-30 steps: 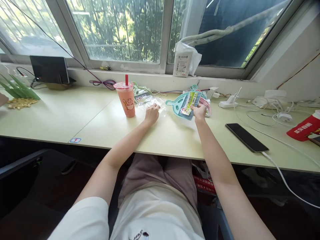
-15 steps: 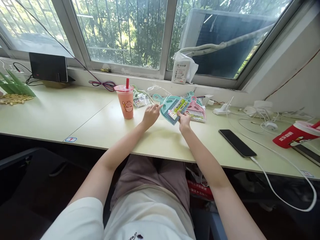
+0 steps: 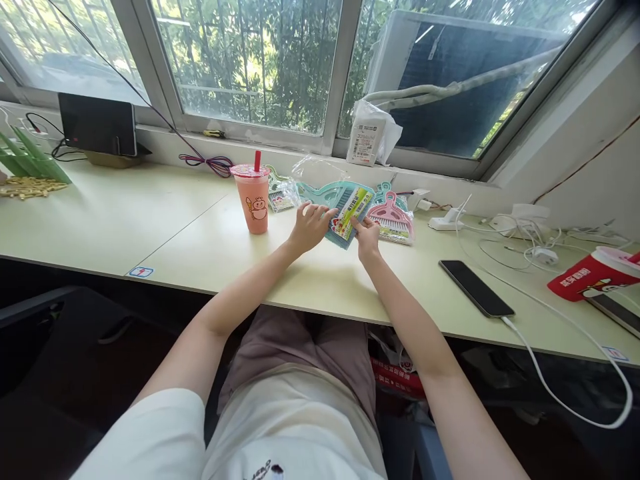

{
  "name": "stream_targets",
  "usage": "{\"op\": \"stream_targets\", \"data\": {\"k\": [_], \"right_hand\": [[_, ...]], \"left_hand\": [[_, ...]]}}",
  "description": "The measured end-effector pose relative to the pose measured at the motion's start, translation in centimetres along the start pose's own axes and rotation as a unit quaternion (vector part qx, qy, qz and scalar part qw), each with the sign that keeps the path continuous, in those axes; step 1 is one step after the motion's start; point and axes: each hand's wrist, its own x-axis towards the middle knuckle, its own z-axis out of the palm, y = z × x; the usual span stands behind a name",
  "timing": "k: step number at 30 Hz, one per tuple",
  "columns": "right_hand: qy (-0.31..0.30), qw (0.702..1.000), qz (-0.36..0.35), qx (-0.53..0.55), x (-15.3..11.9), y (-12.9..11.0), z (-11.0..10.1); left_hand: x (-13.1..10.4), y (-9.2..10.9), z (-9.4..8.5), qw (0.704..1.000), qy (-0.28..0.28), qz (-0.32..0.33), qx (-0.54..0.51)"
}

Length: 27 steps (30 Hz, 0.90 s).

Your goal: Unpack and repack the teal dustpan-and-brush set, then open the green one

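A teal dustpan and brush set (image 3: 327, 194) with a yellow-green label is held up above the table, tilted. My right hand (image 3: 367, 237) pinches its lower right edge, thumb on the label. At its lower left side is my left hand (image 3: 311, 227), fingers bent against the set near the label. Behind and to the right lies a pink set (image 3: 391, 212) in clear wrapping, with another teal one (image 3: 384, 191) behind it. A green set in wrapping (image 3: 281, 197) rests to the left, beside a pink drink cup (image 3: 253, 200) with a red straw.
A black phone (image 3: 476, 288) on a white cable lies at the right, near a red cup (image 3: 590, 273) and tangled chargers (image 3: 530, 230). Far left stands a dark tablet (image 3: 98, 125). A white box (image 3: 365, 141) sits on the window sill.
The teal set has turned, its handle end lower and further left, and its label faces more upright. My left hand has moved right and down, onto the set beside the label.
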Motion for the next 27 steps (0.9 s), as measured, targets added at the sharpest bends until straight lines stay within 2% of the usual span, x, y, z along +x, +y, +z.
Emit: {"op": "stream_targets", "data": {"k": [3, 5, 8, 10, 12, 14, 17, 19, 22, 25, 27], "right_hand": [[0.019, 1.000, -0.013, 0.014, 0.1, 0.0, -0.2], [0.027, 0.999, -0.017, 0.034, 0.2, -0.1, -0.4], [0.031, 0.997, -0.018, 0.067, 0.4, -0.3, -0.6], [0.026, 0.997, -0.020, 0.071, 0.3, -0.3, -0.6], [0.018, 0.998, -0.015, 0.060, 0.1, -0.1, -0.4], [0.015, 0.999, -0.008, 0.048, -0.2, 0.2, -0.1], [0.047, 0.998, -0.008, 0.042, -0.3, 0.5, 0.2], [0.079, 0.996, -0.011, 0.039, -0.2, 0.5, 0.1], [0.093, 0.995, -0.022, 0.033, 0.3, 0.4, -0.3], [0.089, 0.995, -0.030, 0.020, 0.6, 0.3, -0.5], [0.085, 0.996, -0.030, 0.021, 0.6, 0.2, -0.5]], "left_hand": [[-0.5, 0.8, 0.1, 0.997, 0.058, -0.040, -0.038], [-0.6, 1.2, 0.6, 0.981, 0.142, -0.110, -0.072], [0.3, 0.7, 1.4, 0.922, 0.263, -0.225, -0.175], [1.2, -0.3, 1.8, 0.873, 0.277, -0.273, -0.294], [1.9, -1.2, 2.1, 0.824, 0.222, -0.293, -0.431], [2.2, -1.4, 2.5, 0.793, 0.132, -0.290, -0.519], [1.7, -0.3, 3.5, 0.785, 0.014, -0.276, -0.555], [1.1, 0.7, 4.4, 0.775, -0.040, -0.263, -0.573], [0.8, 1.5, 5.2, 0.763, -0.079, -0.250, -0.591], [0.9, 1.2, 5.4, 0.756, -0.088, -0.245, -0.600], [1.2, 0.9, 5.1, 0.742, -0.079, -0.247, -0.618]]}}
